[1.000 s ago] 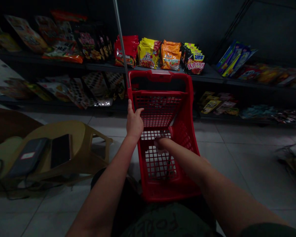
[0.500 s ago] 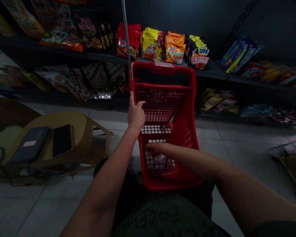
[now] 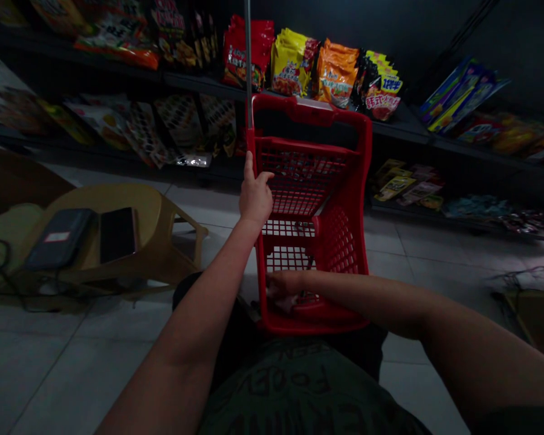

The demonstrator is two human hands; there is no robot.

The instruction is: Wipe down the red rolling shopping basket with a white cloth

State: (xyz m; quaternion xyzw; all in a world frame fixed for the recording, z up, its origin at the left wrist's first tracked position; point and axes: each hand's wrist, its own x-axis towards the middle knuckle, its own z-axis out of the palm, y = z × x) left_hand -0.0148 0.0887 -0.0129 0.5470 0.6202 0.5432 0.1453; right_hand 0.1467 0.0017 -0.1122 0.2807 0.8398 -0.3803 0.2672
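Basket of red plastic lattice (image 3: 344,241) stands between person and front edge of dark grey shelf (image 3: 408,128). Left hand (image 3: 256,196) at basket's left edge, thumb and forefinger spread, other fingers hidden; grip cannot be told. Right hand (image 3: 285,282) inside, near-left corner, by pale, crumpled, cloth-like piece (image 3: 286,303); finger closure lost in shadow. Handling inside basket looks unfinished; share done or left not shown. Black-and-yellow plastic packets (image 3: 383,90) read "1袋半", "韩式火"; dark green fabric shirt (image 3: 317,393) bears half-legible lettering.

Black-yellow packet (image 3: 383,90) — "1袋半"; shirt (image 3: 299,386) — lettering unclear.
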